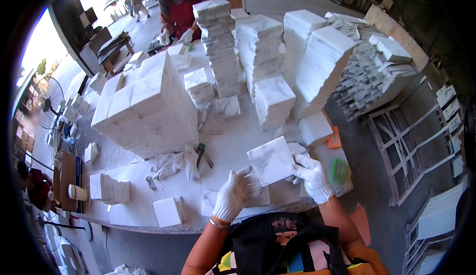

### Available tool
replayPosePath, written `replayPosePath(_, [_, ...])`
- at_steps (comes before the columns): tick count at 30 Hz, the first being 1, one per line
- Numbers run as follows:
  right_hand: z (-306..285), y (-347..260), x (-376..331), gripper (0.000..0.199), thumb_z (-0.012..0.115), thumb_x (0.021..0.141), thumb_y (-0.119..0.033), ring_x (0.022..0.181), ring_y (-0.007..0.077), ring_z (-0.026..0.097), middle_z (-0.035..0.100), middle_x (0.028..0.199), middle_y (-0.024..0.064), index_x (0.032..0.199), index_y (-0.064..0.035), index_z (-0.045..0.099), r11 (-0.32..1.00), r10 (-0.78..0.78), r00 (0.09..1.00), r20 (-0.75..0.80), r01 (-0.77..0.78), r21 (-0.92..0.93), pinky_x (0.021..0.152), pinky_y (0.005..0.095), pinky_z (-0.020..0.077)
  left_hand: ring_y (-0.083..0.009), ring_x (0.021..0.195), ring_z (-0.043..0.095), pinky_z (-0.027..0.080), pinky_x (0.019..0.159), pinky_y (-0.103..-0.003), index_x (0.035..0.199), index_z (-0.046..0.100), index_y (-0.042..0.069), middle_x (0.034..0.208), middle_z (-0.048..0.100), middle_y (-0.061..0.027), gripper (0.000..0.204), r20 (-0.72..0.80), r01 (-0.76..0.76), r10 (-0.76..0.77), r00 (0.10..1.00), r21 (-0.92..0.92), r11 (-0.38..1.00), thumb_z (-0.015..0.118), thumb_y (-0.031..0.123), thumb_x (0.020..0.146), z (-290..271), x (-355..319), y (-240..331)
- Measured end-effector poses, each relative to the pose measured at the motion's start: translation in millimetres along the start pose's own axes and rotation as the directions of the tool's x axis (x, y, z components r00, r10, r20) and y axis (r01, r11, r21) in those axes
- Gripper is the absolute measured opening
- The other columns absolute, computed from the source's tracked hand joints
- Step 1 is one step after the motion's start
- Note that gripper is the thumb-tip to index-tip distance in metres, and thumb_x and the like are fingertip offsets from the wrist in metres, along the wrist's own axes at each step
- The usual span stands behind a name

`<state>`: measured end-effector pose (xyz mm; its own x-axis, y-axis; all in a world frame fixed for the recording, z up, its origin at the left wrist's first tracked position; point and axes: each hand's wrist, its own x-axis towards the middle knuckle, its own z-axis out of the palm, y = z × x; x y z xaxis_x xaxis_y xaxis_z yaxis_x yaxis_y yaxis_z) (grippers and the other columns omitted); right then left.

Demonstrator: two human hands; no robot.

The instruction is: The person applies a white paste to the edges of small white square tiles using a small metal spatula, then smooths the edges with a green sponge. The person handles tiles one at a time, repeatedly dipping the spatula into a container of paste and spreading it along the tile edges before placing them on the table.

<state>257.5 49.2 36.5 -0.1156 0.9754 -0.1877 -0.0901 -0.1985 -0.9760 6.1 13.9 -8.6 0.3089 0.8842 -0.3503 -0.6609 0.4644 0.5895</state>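
Observation:
A square white marble tile (271,159) is held up above the dusty workbench (223,141). My right hand (313,177), in a white glove, grips its right lower edge. My left hand (235,193), also gloved, is at the tile's lower left corner, fingers spread and touching its edge. More tiles lie flat on the bench under my hands (258,198).
Tall stacks of white marble tiles (148,106) (260,52) crowd the bench. A spare pair of white gloves (173,162) and a green-handled tool (200,152) lie near. A green sponge (339,170) sits at right. Another person (181,12) works at the far end. Metal racks (411,146) stand at right.

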Motion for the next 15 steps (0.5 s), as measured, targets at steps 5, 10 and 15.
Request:
replayPosePath(5, [-4, -39, 35, 0.037, 0.063, 0.093, -0.008, 0.081, 0.0085, 0.066, 0.070, 0.101, 0.0076, 0.127, 0.0066, 0.061, 0.998, -0.068, 0.997, -0.032, 0.068, 0.007, 0.069, 0.0208, 0.0512, -0.0371, 0.113, 0.060, 0.046, 0.099, -0.050, 0.141, 0.044, 0.003, 0.128, 0.058, -0.0222, 0.068, -0.013, 0.003, -0.002, 1.000, 0.034, 0.999, 0.048, 0.056, 0.099, -2, -3, 2])
replayPosePath(10, [-8, -64, 74, 0.037, 0.062, 0.094, -0.010, 0.071, 0.0095, 0.066, 0.072, 0.098, 0.0064, 0.127, 0.0051, 0.062, 0.991, -0.118, 0.991, -0.062, 0.114, -0.064, 0.061, 0.0222, 0.0488, -0.0361, 0.114, 0.060, 0.047, 0.099, -0.050, 0.142, 0.044, 0.002, 0.129, 0.058, -0.0219, 0.065, 0.015, -0.027, 0.026, 1.000, 0.045, 0.999, 0.052, 0.049, 0.098, -10, -5, -5])
replayPosePath(15, [-15, -78, 119, 0.035, 0.061, 0.094, -0.014, 0.067, 0.0104, 0.065, 0.072, 0.091, 0.0059, 0.124, 0.0031, 0.064, 0.992, -0.122, 0.990, -0.075, 0.119, -0.050, 0.056, 0.0227, 0.0463, -0.0372, 0.116, 0.060, 0.048, 0.099, -0.050, 0.142, 0.044, -0.001, 0.128, 0.060, -0.0221, 0.060, 0.021, -0.030, 0.029, 0.999, 0.005, 1.000, 0.055, 0.040, 0.099, -11, -6, -6])
